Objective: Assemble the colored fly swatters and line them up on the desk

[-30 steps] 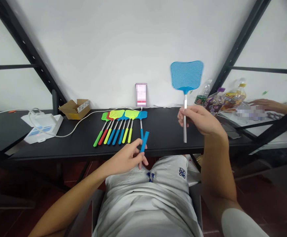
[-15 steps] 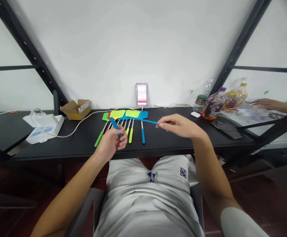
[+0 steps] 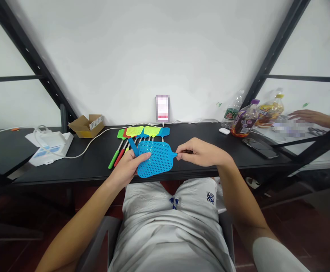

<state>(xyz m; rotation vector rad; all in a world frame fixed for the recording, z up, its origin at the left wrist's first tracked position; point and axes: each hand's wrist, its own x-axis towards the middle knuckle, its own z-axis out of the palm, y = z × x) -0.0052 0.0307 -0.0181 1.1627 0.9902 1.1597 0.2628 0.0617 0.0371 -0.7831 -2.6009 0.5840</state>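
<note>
A blue fly swatter's perforated head [image 3: 157, 160] lies over the front edge of the table, its broad face toward me. My left hand [image 3: 129, 163] is closed on its left side, thumb on the mesh. From the same hand a blue handle [image 3: 133, 146] sticks up at a slant; where its lower end goes is hidden. My right hand [image 3: 200, 152] pinches the narrow neck at the head's right end. Behind lie several more swatters in a row, with green [image 3: 121, 133], yellow [image 3: 135, 131] and blue [image 3: 165, 132] heads pointing at the wall.
A phone [image 3: 163, 108] leans on the wall. Left are an open cardboard box [image 3: 85, 127], a white cable and a white box [image 3: 51, 147]. Right stand bottles [image 3: 245, 119], a white case [image 3: 224, 131] and a dark phone [image 3: 259, 148]. Another person's hand [image 3: 309, 116] shows beyond the frame post.
The swatter head has turned from edge-on to face-on and come down toward me. My left thumb now presses on it; my right hand has lowered slightly, still pinching the neck.
</note>
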